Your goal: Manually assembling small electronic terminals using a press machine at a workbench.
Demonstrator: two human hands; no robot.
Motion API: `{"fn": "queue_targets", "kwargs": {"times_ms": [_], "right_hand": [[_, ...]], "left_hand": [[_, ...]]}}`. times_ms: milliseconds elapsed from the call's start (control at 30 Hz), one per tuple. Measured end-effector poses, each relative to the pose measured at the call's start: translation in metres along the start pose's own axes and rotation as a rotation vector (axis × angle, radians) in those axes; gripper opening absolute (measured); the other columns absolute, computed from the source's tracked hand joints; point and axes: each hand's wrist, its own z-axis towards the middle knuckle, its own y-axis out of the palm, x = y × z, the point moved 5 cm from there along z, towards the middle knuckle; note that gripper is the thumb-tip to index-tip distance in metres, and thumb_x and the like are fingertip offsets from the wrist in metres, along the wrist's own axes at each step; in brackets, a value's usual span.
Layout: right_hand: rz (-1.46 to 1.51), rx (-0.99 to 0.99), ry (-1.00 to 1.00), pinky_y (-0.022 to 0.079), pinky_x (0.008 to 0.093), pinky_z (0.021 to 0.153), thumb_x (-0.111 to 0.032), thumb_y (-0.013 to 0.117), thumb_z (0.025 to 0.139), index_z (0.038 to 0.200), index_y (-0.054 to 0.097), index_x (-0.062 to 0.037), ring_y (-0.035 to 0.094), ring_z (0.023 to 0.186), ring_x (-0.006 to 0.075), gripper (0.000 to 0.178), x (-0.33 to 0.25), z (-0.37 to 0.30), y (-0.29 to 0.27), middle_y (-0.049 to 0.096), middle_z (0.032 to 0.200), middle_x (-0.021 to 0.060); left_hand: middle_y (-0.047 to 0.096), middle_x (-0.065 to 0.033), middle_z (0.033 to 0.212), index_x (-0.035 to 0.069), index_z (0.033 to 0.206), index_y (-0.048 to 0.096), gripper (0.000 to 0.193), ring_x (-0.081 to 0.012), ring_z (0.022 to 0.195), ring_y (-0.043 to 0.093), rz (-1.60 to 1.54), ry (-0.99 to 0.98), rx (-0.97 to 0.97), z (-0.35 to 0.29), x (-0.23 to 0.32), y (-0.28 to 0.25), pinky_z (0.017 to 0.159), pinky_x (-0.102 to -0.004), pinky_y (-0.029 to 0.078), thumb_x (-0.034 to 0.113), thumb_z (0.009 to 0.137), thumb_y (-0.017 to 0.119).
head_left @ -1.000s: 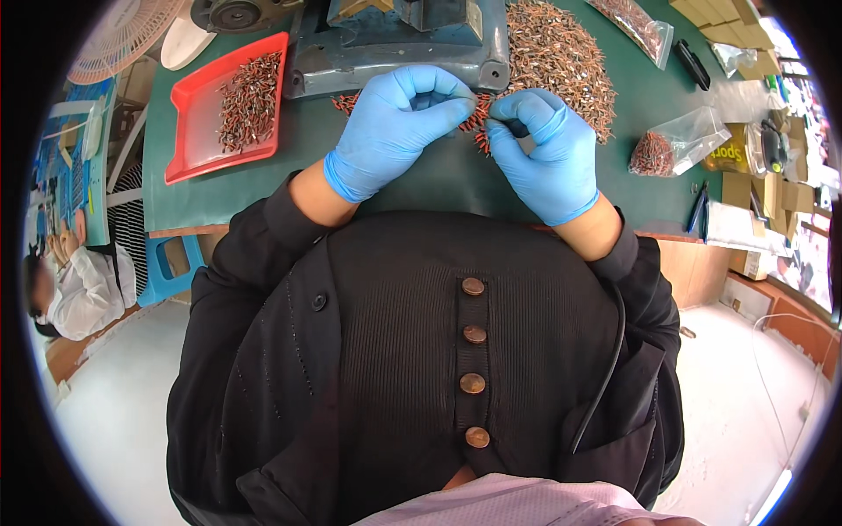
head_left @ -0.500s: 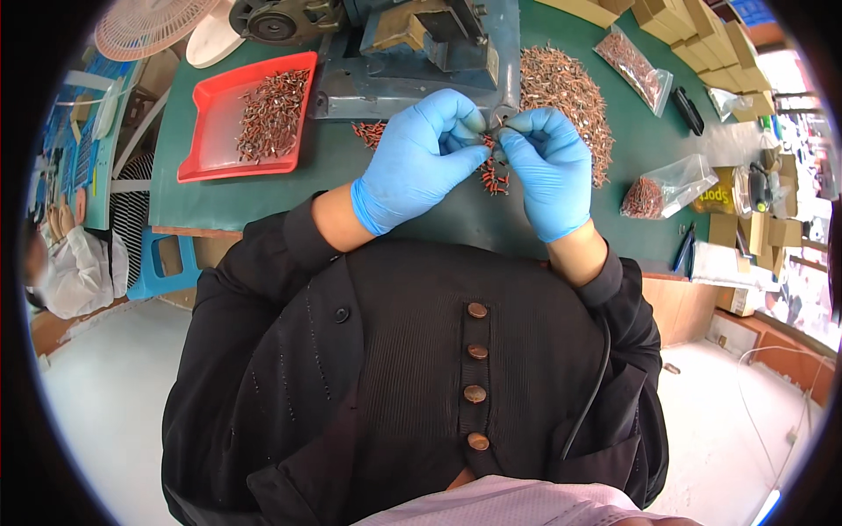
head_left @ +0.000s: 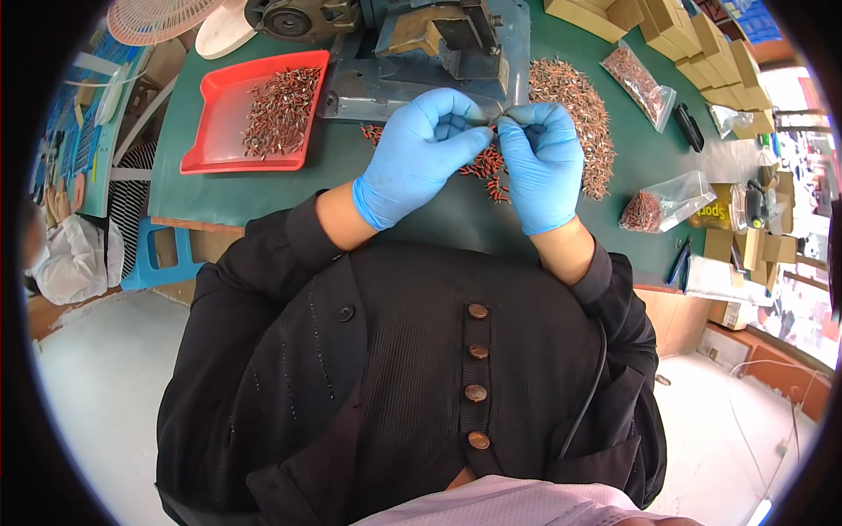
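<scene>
Both of my hands wear blue gloves and meet over the table's near middle, in front of the machine (head_left: 386,103). My left hand (head_left: 421,158) is closed in a pinch, thumb against the fingers. Beside it my right hand (head_left: 545,167) pinches too, its fingertips close to the left ones. A thin, pale tip shows at the fingertips, but what they hold is too small to make out. Under the hands lies a small heap of red-and-metal parts (head_left: 488,167). A larger pile of similar parts (head_left: 574,114) spreads out beyond my right hand.
A red tray (head_left: 215,131) with more small parts sits at the left. Clear bags of parts (head_left: 645,215) (head_left: 636,79), a black object (head_left: 688,129) and cardboard boxes (head_left: 710,66) stand right. Behind the tray is a fan (head_left: 158,17). Another person's white sleeve (head_left: 74,259) shows far left.
My pinched fingertips have shifted slightly, and more of the red parts beneath them shows. The whole view has tilted a little. Both hands stay closed.
</scene>
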Motion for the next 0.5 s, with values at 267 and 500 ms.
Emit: {"fn": "queue_targets", "kwargs": {"times_ms": [267, 500], "right_hand": [[0.085, 0.084, -0.091, 0.045, 0.0199, 0.063, 0.004, 0.060, 0.085, 0.093, 0.053, -0.0018, 0.052, 0.069, 0.0046, 0.012, 0.005, 0.010, -0.003, 0.057, 0.079, 0.0011], [0.090, 0.132, -0.198, 0.047, 0.0234, 0.070, 0.006, 0.056, 0.087, 0.096, 0.052, -0.0014, 0.055, 0.075, 0.0098, 0.012, 0.023, 0.019, -0.030, 0.058, 0.085, 0.0046]], "left_hand": [[0.060, 0.0000, 0.078, 0.001, 0.096, 0.062, 0.011, -0.0060, 0.068, 0.055, 0.042, -0.077, 0.016, 0.008, 0.003, -0.003, 0.061, -0.0200, 0.045, 0.007, 0.086, 0.061], [0.059, 0.0023, 0.071, -0.001, 0.092, 0.064, 0.011, -0.0029, 0.062, 0.049, 0.614, 0.492, 0.340, 0.059, 0.047, -0.035, 0.057, -0.0186, 0.041, 0.006, 0.083, 0.065]]}}
